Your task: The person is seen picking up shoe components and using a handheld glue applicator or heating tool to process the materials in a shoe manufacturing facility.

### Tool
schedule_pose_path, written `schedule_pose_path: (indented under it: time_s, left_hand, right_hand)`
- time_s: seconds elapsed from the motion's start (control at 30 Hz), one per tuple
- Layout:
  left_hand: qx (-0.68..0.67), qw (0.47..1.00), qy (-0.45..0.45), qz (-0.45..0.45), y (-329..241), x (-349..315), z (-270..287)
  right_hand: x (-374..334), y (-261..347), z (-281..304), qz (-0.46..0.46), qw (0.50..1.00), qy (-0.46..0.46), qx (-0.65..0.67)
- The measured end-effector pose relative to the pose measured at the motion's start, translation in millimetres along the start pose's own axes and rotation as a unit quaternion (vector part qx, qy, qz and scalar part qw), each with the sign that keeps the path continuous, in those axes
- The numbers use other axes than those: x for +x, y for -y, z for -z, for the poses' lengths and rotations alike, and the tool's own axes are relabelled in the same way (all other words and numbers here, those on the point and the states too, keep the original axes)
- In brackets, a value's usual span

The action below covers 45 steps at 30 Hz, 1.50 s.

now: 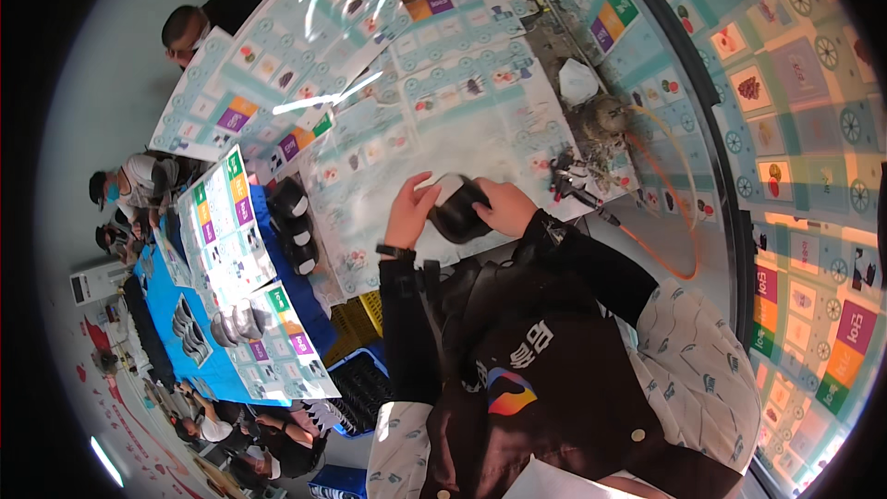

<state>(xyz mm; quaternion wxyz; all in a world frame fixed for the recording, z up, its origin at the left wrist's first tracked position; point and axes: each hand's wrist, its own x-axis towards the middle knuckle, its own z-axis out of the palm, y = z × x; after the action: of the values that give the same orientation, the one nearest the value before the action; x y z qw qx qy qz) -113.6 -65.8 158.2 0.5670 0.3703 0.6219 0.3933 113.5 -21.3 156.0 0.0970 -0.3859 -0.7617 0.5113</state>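
Observation:
Over the near part of the table (443,143), I hold a black, rounded, shell-like piece with a pale grey-white patch (459,212) between both hands. My left hand (411,212) grips its left edge, thumb and fingers closed on the rim. From the right, my right hand (506,209) pinches the opposite edge, its fingertips partly hidden by the piece. Similar black rounded pieces with light patches (294,231) sit in a row at the table's left side. What exactly these pieces are, I cannot tell.
An air gun (575,183) with an orange hose (679,270) lies at the table's right edge, near a crumpled white cup-like thing (577,81). Patterned panels stand around the table. Left are a yellow crate (356,328), a blue crate of black pieces (356,393) and other people at work.

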Motion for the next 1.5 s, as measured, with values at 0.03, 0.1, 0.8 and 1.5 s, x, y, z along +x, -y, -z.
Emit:
schedule_pose_path:
  time_s: [0.03, 0.1, 0.8, 1.5]
  left_hand:
    - [-0.089, 0.995, -0.016, 0.037, 8.9, 1.4, -24.0]
    - [-0.185, 0.980, -0.021, 0.072, 22.4, -0.7, -63.4]
    - [0.315, 0.933, -0.174, -0.026, 114.5, 68.6, -111.6]
    - [0.460, 0.870, -0.143, -0.102, 74.7, 99.2, -147.8]
  right_hand:
    - [-5.9, -12.1, 3.8, -0.026, 0.995, -0.097, -0.006]
    - [-15.2, -22.1, 14.6, -0.059, 0.978, -0.202, -0.005]
    - [-91.3, -201.3, 50.9, -0.193, 0.922, -0.161, -0.295]
    - [-86.0, -236.6, 47.5, -0.209, 0.872, -0.139, -0.419]
